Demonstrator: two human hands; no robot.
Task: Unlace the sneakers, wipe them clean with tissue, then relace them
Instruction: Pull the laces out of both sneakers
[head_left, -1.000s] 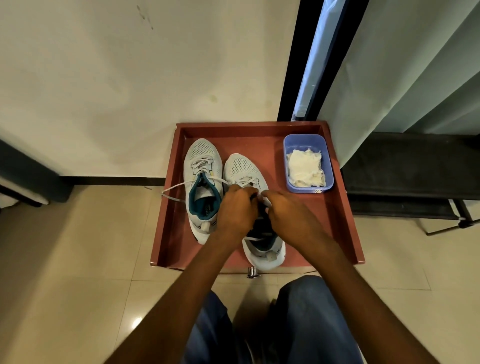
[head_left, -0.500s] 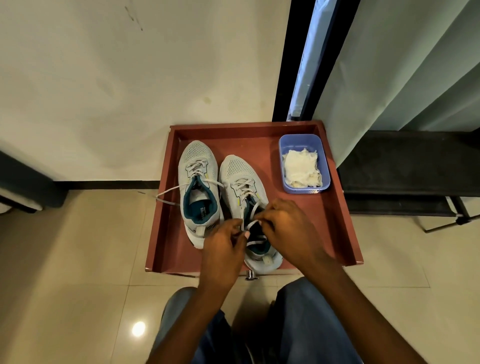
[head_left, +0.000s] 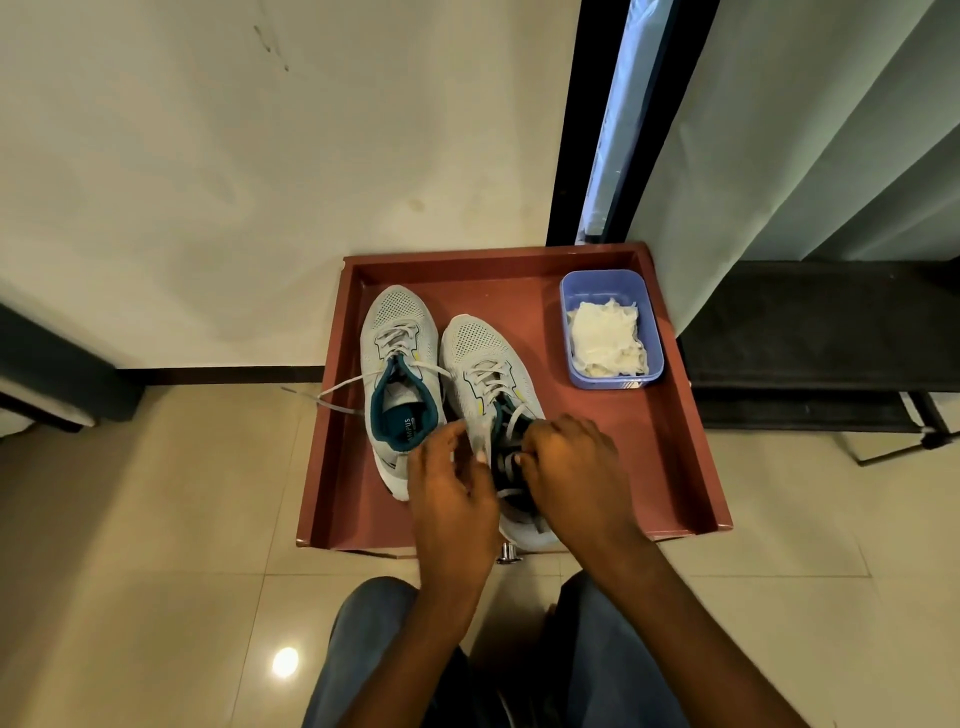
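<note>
On the tiled floor, against a pale wall, a reddish-brown tray (head_left: 691, 415) holds a pair of light grey mesh sneakers with teal linings, set side by side with toes toward the wall. A person sits over it, knees in blue trousers at the bottom of the view.

The left sneaker (head_left: 397, 364) is laced across its lower eyelets, and its loose lace (head_left: 343, 392) trails over the tray's left rim onto the floor. The right sneaker (head_left: 485, 374) is laced over the forefoot; both hands work at its tongue and collar. A lilac plastic tub (head_left: 566, 332) of crumpled white tissue (head_left: 605, 340) sits in the tray's far right corner, well apart from the shoes.

The left hand (head_left: 452, 493) has its grip pinched on a pale strip above the shoe's opening, seemingly a lace end (head_left: 480, 441), though blur leaves that unsure. The right hand (head_left: 569, 462) is curled at the collar with knuckles up; whether its grip holds lace cannot be told.

Judged risks: pulling the lace sideways rather than along the eyelets could snag or knot it; a hard tug could drag the sneaker into its neighbour or tip it, since neither hand clearly pins the shoe. The lace trailing on the floor may pick up dirt.

Writing: the left sneaker's insole carries white capital letters, apparently "CAMPUS", partly hidden. No other text is legible.
</note>
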